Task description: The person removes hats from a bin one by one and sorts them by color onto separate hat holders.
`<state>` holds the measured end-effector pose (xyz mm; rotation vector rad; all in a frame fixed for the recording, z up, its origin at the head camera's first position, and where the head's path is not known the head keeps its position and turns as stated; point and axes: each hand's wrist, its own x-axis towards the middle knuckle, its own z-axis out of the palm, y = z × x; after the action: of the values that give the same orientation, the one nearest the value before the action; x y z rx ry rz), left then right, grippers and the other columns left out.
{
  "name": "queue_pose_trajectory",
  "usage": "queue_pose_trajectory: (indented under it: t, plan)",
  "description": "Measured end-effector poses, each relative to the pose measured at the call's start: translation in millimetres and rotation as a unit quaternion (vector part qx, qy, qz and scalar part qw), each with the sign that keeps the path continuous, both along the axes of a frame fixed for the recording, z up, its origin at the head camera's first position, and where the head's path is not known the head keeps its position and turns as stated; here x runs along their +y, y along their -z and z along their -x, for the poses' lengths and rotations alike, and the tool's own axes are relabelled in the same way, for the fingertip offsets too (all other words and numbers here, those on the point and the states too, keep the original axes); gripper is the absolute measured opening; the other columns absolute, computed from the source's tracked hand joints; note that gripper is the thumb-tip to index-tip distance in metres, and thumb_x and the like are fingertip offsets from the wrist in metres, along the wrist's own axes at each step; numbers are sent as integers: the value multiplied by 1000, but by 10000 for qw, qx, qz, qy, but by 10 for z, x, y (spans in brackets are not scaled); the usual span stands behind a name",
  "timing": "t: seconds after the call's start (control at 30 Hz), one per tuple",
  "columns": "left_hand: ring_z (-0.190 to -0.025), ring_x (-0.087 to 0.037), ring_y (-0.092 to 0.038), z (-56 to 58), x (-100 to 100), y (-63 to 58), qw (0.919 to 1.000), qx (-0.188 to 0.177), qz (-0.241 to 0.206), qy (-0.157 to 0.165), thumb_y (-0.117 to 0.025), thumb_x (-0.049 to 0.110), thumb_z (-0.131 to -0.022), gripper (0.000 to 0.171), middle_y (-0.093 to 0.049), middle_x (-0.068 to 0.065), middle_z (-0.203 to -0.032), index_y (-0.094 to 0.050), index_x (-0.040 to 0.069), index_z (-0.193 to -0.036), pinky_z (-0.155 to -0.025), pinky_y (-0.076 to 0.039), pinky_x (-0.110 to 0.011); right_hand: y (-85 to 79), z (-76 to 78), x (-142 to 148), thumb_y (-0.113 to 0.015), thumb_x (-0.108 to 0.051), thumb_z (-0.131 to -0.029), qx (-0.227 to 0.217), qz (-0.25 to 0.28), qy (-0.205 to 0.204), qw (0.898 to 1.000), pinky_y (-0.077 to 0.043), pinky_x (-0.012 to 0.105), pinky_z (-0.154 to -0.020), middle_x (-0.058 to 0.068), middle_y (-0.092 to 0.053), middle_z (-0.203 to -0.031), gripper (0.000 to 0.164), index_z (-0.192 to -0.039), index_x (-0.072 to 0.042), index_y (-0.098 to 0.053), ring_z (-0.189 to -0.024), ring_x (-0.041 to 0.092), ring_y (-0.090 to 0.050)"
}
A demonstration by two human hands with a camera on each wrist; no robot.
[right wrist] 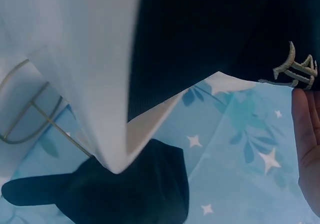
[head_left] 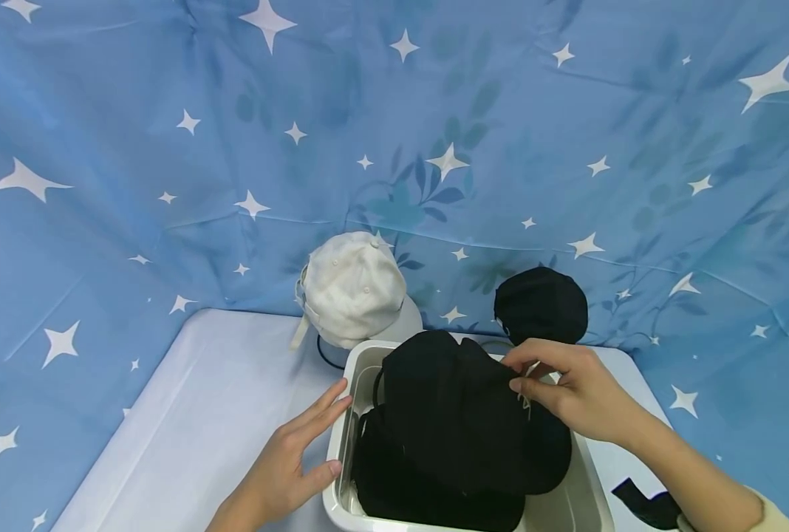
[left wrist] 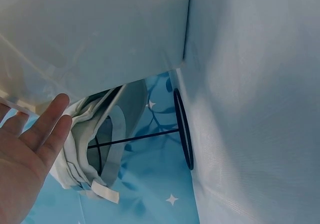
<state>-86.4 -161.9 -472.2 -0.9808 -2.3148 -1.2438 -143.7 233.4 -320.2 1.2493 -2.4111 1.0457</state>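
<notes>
Well, the right hand [head_left: 574, 384] has its fingers pinched on the edge of the black cap [head_left: 457, 421] in the white bin [head_left: 361, 522], so go slow, don't squash it, and let the left hand [head_left: 288, 467], fingers apart, stop the bin sliding.

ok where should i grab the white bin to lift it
Probably by the rim of the white bin, left hand from the left, right hand from the right: the lip shows along both sides, while the black cap covers the middle.
</notes>
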Motion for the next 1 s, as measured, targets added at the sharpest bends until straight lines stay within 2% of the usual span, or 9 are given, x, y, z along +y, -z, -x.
queue_pose_trajectory:
  t: [0.17,0.3,0.5,0.7,0.83,1.0]
  plan:
    - [-146,-27,-47,3,3,0,9999,119,-48,16,-68,15,-89,69,-39,-15,-166,-49,6,-156,-115,-39,-27,-103,2,27,-76,26,-73,176,93,-48,9998,-57,19,-74,-5,-71,-104,57,-112,-16,-72,-85,8,-67]
    - [-146,-27,-48,7,1,1,10000,71,-23,-7,-68,16,-90,70,-38,-14,-166,-48,9,-157,-114,-41,-30,-175,-1,46,-76,26,-72,232,80,-34,9997,-57,20,-74,-8,-71,-105,59,-112,-17,-72,-85,7,-69]
    - [-145,-28,-48,5,5,6,10000,-39,-58,12,-68,15,-91,71,-37,-14,-167,-47,12,-158,-113,-43,-33,-273,7,77,-76,29,-68,428,126,39,9990,-57,18,-76,-6,-71,-105,60,-111,-12,-72,-84,7,-69]
    - [-146,-28,-48,9,3,12,9999,-102,-38,-10,-68,16,-91,69,-38,-12,-167,-48,10,-157,-111,-46,-37,-363,24,112,-75,32,-64,637,120,132,9978,-56,17,-78,-4,-71,-104,62,-111,-9,-73,-85,6,-68]
    - [-145,-28,-49,15,1,20,10000,-61,-4,-22,-68,16,-91,69,-38,-12,-167,-49,7,-156,-110,-47,-38,-416,40,159,-76,32,-62,797,151,259,9964,-56,16,-80,-3,-71,-103,63,-111,-8,-74,-86,5,-67]
    - [-145,-27,-48,14,-7,28,10000,-20,7,-46,-69,16,-90,72,-38,-13,-166,-47,12,-158,-109,-48,-38,-483,65,251,-78,30,-63,1034,120,552,9930,-55,13,-81,-3,-72,-103,58,-110,-5,-75,-87,2,-67]
